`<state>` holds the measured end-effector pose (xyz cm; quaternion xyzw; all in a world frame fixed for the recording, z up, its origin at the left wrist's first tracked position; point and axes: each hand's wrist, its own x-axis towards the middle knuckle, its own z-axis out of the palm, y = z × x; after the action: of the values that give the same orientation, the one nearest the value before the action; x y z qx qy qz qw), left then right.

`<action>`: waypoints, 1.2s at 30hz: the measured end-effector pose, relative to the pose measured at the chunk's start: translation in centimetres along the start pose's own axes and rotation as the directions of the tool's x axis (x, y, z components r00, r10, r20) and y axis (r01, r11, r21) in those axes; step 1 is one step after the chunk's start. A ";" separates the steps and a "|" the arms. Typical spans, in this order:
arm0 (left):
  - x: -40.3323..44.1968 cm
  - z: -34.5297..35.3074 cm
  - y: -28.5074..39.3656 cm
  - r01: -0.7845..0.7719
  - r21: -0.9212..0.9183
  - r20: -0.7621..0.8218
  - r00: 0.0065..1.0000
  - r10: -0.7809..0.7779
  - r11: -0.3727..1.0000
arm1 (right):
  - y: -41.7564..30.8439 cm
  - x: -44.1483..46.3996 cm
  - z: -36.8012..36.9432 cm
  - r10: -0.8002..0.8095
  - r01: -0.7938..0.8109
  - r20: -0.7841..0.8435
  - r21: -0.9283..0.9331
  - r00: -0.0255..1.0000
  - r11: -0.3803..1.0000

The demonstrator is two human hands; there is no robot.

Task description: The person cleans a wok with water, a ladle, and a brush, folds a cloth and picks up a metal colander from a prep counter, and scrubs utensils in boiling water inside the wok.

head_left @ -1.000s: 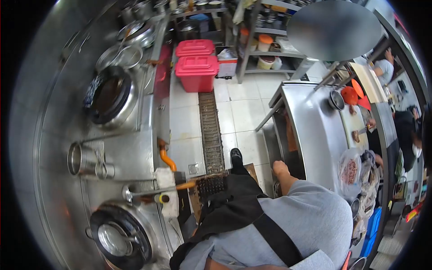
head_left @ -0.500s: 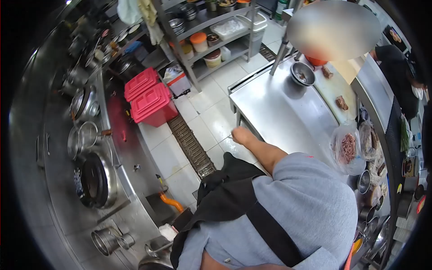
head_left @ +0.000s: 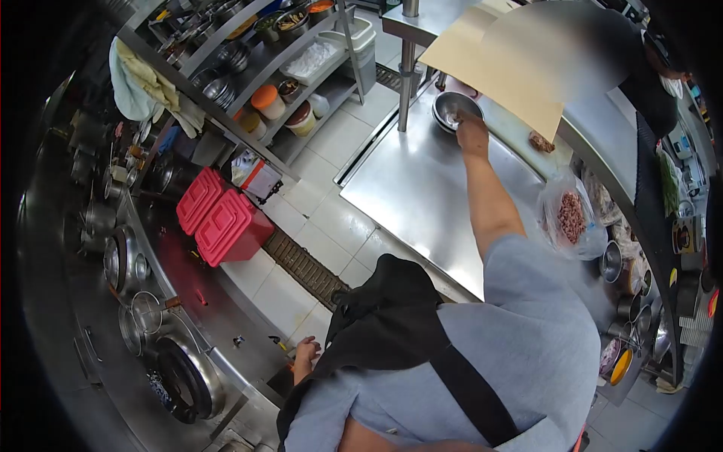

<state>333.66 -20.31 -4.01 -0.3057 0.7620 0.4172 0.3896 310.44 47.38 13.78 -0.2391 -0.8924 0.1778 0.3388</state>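
My right arm is stretched across the steel table (head_left: 422,200), and my right hand (head_left: 473,135) is at the near rim of a metal bowl (head_left: 446,111). Its fingers are closed over the rim and reach a little inside; their tips are hard to make out. A second rim shows under the bowl, perhaps another bowl or a reflection. Low beside my black apron (head_left: 392,316), my left hand (head_left: 306,352) hangs with its fingers loosely apart and nothing in them. A piece of meat (head_left: 541,142) lies on the cutting board (head_left: 508,124) right of the bowl.
A clear bag of chopped meat (head_left: 571,217) rests on the table's right side. Red lidded bins (head_left: 230,226) stand on the floor near a drain grate (head_left: 305,267). Shelves with tubs (head_left: 267,102) are ahead. A wok (head_left: 184,377) sits at left. Another person (head_left: 640,83) is across the counter.
My right hand has gone from beside the table's edge out to the metal bowl. My left hand has come into view by the apron. The view has shifted with my head.
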 end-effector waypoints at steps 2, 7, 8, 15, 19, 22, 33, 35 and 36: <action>0.4 -1.4 0.3 0.031 -0.045 0.007 0.999 -0.031 0.998 | 0.9 -1.5 0.7 0.034 -0.028 0.050 -0.105 0.998 0.994; 0.3 0.2 -3.3 0.089 -0.283 -0.057 0.992 -0.110 0.955 | -9.3 -16.3 1.9 -0.178 0.039 0.379 0.346 0.908 0.937; -0.2 1.3 -5.1 0.099 -0.294 -0.044 0.992 -0.117 0.951 | -11.1 -19.7 3.2 -0.344 0.115 0.570 0.399 0.746 0.910; -4.4 12.7 -15.0 0.079 -0.256 -0.153 0.981 -0.121 0.964 | -19.9 -32.6 6.3 -0.720 0.376 0.641 0.756 -0.265 0.535; -18.2 13.6 -10.5 0.400 -0.464 0.061 0.905 -0.422 0.790 | -18.3 -33.4 5.9 -0.680 0.374 0.563 0.825 -0.470 0.424; -22.5 14.9 -12.0 0.394 -0.570 0.061 0.895 -0.441 0.721 | -20.2 -34.2 4.7 -0.613 0.448 0.566 0.821 -0.551 0.355; -22.4 30.8 -34.4 0.020 -0.991 0.116 0.635 -0.763 -0.134 | -29.5 -46.2 -4.6 -0.285 0.597 0.569 0.802 -0.771 -0.013; -23.7 32.0 -38.6 -0.216 -0.860 0.262 0.592 -0.762 -0.463 | -30.9 -50.8 -8.1 -0.380 0.535 0.499 0.845 -0.779 0.012; -25.2 31.7 -40.4 -0.490 -0.735 0.203 0.499 -0.842 -0.468 | -31.8 -53.4 -10.1 -0.373 0.531 0.490 0.847 -0.788 -0.009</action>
<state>389.18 -7.87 -9.66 -0.7979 -0.0271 0.5089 -0.3218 342.66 -6.45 8.44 0.6449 -0.6781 -0.0892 -0.3410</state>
